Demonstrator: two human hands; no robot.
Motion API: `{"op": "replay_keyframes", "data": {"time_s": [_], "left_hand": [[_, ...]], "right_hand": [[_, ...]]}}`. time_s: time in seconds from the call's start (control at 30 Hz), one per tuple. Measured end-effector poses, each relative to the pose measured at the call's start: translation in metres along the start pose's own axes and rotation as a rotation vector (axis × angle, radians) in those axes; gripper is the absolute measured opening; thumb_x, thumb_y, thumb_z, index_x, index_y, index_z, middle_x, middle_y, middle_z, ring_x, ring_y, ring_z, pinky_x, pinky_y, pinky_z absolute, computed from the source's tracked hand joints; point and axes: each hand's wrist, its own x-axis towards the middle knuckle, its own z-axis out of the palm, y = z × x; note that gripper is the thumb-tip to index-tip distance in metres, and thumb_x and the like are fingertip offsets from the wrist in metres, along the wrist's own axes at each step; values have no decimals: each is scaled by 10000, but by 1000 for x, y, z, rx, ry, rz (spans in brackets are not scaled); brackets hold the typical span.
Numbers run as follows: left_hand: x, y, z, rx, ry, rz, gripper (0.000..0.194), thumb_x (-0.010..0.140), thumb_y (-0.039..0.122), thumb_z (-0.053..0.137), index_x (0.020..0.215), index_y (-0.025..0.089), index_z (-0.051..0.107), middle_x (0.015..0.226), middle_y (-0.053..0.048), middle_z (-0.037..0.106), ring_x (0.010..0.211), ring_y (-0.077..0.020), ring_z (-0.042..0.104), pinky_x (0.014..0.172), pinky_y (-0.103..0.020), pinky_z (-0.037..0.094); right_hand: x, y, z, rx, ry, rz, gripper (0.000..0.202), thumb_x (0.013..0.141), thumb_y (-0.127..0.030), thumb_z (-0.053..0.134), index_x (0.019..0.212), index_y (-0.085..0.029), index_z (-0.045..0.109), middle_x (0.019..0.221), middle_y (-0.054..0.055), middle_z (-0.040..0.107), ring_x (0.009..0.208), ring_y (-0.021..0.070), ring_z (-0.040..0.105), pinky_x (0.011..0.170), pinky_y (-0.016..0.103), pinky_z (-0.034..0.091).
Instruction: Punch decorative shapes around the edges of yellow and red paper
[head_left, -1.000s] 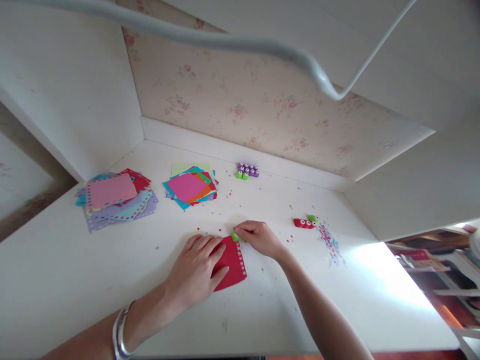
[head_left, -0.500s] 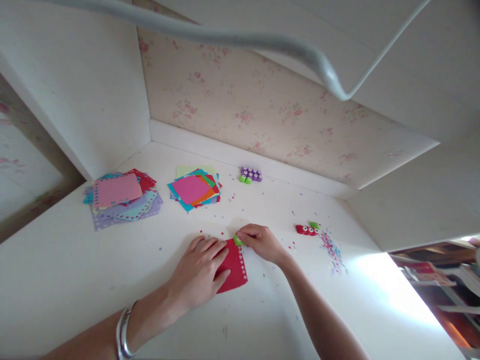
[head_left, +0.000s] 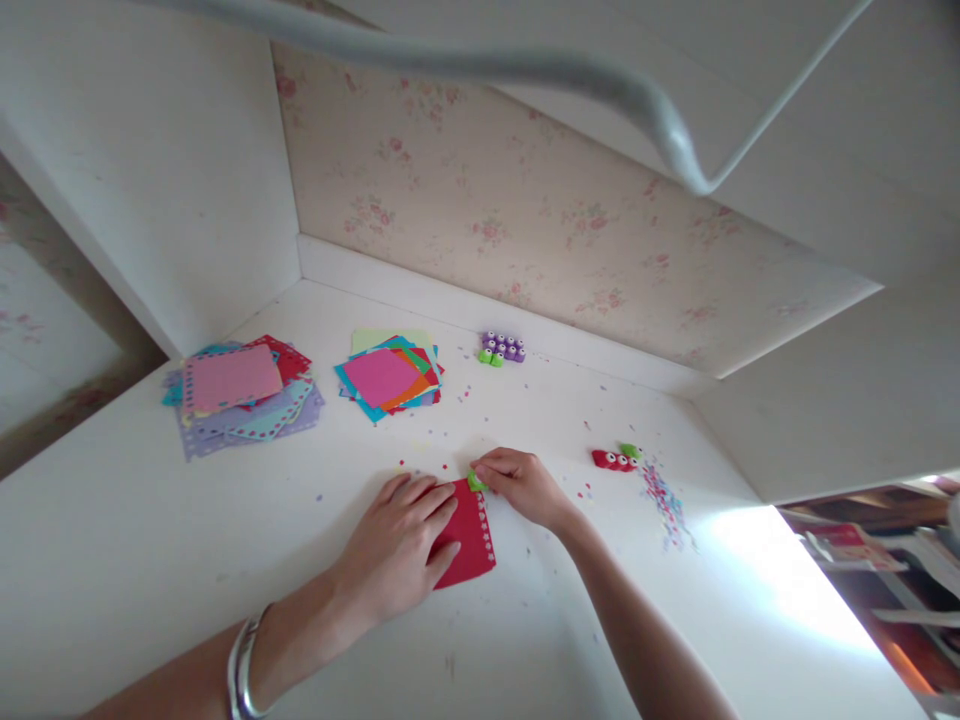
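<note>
Because the hole-edged sheets point(head_left: 232, 380) are fanned unevenly at far left, they could be scattered if brushed by a sleeve or forearm. Beside them, the plain sheets point(head_left: 380, 377) are stacked just as loosely and could slide likewise. The left hand point(head_left: 405, 540) is laid flat, fingers spread, over the red sheet point(head_left: 469, 545) on the white desk point(head_left: 540, 640); should its pressure be eased, the sheet could be twisted and the row of pale holes along its right edge thrown out of line. At that sheet's far right corner, the green punch point(head_left: 477, 482) is pinched by the closed fingers of the right hand point(head_left: 521, 485); if it were tilted or pulled, the corner could be torn. Further right, near the red punches point(head_left: 613, 460), loose confetti point(head_left: 664, 505) could be spread by a stray arm.
</note>
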Motion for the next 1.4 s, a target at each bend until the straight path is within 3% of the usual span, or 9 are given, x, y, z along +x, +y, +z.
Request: {"op": "replay_keyframes", "data": {"time_s": [0.57, 0.87, 1.13, 1.4], "left_hand": [[2, 1, 2, 4, -4, -12, 371, 902, 372, 538, 1237, 225, 598, 1286, -54, 615, 1196, -265, 494, 1096, -482, 268], [2, 3, 3, 35, 18, -4, 347, 887, 323, 547, 1207, 214, 624, 1277, -69, 622, 1205, -271, 500, 1116, -488, 249], [1, 4, 2, 50, 8, 13, 347, 883, 328, 552, 1201, 214, 629, 1274, -63, 624, 1191, -267, 511, 1085, -480, 290], [1, 5, -1, 48, 3, 11, 338, 882, 318, 559, 1198, 222, 630, 1267, -56, 627, 1184, -258, 513, 1087, -465, 285]], "right_hand": [[7, 3, 8, -44, -7, 101, 194, 893, -306, 592, 895, -266, 782, 963, 26, 706, 855, 186, 668, 768, 297, 516], [4, 3, 16, -87, 59, 122, 224, 865, -199, 587, 938, -289, 779, 988, 15, 712, 873, 183, 671, 807, 303, 514], [4, 6, 15, -34, 41, 140, 200, 867, -251, 584, 882, -254, 783, 929, 10, 711, 592, 99, 595, 561, 220, 467], [-2, 1, 8, 20, 5, 137, 247, 913, -360, 561, 899, -224, 766, 900, 28, 720, 543, 98, 583, 534, 226, 479]]}}
